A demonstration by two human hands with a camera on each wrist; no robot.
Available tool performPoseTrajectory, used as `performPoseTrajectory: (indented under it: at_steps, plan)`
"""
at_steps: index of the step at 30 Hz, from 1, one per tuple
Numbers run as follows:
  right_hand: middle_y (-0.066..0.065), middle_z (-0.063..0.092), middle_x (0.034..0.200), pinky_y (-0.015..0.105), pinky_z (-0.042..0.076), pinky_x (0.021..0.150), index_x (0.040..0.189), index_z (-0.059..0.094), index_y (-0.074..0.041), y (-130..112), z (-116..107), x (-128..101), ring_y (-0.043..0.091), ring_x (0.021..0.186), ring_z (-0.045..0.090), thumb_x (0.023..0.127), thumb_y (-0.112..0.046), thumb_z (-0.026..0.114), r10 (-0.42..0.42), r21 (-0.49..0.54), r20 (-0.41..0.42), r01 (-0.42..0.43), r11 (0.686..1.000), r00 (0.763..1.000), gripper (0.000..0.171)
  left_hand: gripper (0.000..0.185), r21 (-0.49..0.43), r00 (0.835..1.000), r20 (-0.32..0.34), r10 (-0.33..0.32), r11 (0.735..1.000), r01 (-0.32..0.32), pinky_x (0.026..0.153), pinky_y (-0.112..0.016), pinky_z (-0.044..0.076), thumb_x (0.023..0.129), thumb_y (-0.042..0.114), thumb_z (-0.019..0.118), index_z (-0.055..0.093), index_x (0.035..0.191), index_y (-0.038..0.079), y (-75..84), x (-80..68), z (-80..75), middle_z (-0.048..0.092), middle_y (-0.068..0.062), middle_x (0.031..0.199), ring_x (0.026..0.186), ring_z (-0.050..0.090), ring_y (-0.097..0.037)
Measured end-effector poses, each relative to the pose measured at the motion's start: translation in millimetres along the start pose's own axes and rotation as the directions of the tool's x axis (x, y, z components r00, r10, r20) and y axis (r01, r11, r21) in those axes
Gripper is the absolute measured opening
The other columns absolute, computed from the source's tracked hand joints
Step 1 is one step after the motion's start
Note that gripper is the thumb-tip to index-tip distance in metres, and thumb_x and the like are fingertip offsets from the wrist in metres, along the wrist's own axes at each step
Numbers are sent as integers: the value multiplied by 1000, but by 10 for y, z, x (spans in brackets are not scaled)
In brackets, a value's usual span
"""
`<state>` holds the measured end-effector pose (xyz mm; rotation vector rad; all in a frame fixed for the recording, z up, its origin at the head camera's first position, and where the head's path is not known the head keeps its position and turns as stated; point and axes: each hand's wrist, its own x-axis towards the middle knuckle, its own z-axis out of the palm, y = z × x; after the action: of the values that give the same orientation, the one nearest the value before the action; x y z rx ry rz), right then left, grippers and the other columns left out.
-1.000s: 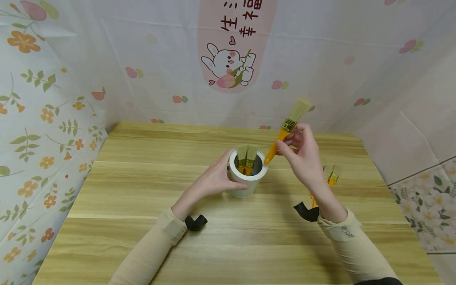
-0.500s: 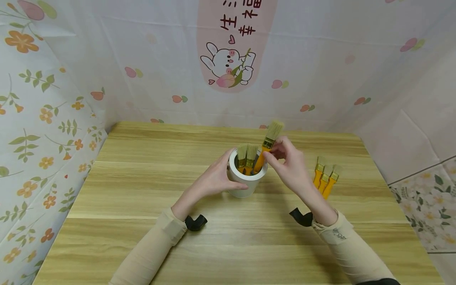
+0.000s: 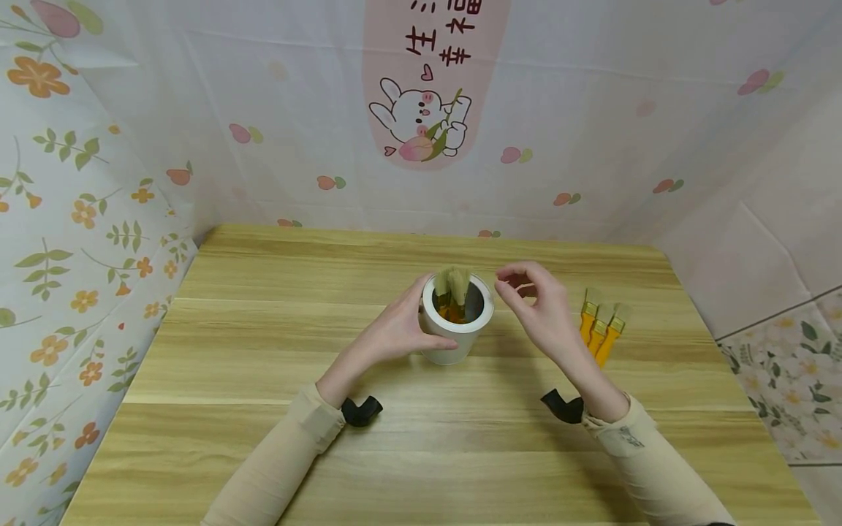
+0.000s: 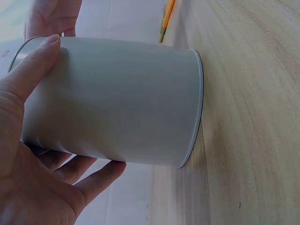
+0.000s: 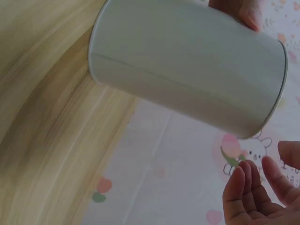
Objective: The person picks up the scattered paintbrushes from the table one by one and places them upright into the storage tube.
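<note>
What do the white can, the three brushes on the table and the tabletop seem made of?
White can: probably painted metal, satin finish; the thin rims and lengthwise seam line suggest it, though plastic is possible.
Three brushes: evenly orange handles, plastic or painted wood; gold-toned, probably metal ferrules; pale bristles, fibre unclear.
Tabletop: satiny wood or printed laminate, given its streaky grain.

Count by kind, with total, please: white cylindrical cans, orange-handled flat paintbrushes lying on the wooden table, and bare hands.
White cylindrical can: 1
Orange-handled flat paintbrushes lying on wooden table: 3
Bare hands (left hand, right hand): 2
Total: 6
</note>
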<state>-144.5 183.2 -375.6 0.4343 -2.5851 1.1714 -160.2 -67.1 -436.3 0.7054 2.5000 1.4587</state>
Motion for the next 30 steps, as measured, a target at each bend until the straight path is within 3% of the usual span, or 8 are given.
performPoseTrajectory:
  at_steps: [4, 9, 22, 26, 30]
  plan:
    - [10, 70, 121, 9, 49, 84, 132, 63, -10, 69, -98, -30, -2, 100, 60, 102, -21, 65, 51, 12, -15, -50, 999, 999, 32, 117, 14, 1000, -1, -21, 1000, 21, 114, -54, 46, 72, 46, 93, 23, 162, 24, -2, -2, 3, 47, -3, 153, 141, 49, -25]
    - [14, 67, 129, 5, 49, 82, 147, 52, -13, 179, -257, -65, -4, 102, 60, 103, -22, 64, 95, 27, -45, -94, 995, 994, 46, 118, 26, 999, 4, -34, 999, 34, 115, -54, 44, 71, 46, 93, 22, 162, 22, 5, -2, 1, 46, -4, 154, 142, 48, -27]
    - [24, 56, 140, 7, 53, 76, 159, 32, -13, 652, -607, -265, -7, 99, 56, 105, -26, 59, 273, 24, -14, -272, 962, 962, 62, 119, 34, 999, 9, -45, 998, 44, 117, -54, 42, 72, 45, 93, 20, 163, 18, 15, 5, -1, 43, -7, 157, 145, 46, -28]
    - [28, 54, 142, 9, 55, 73, 160, 28, -9, 753, -693, -358, -1, 99, 57, 106, -32, 57, 342, -15, 15, -342, 940, 940, 66, 118, 34, 999, 8, -36, 999, 36, 116, -54, 44, 72, 45, 93, 22, 162, 19, 7, 10, -2, 46, -5, 155, 143, 48, -26]
    - [32, 53, 142, 13, 57, 70, 161, 26, -6, 858, -736, -434, 24, 106, 64, 106, -34, 56, 396, -65, 36, -393, 917, 918, 69, 117, 34, 999, 7, -34, 999, 34, 115, -54, 44, 73, 46, 92, 22, 162, 20, 0, 9, -5, 46, -4, 154, 142, 48, -26]
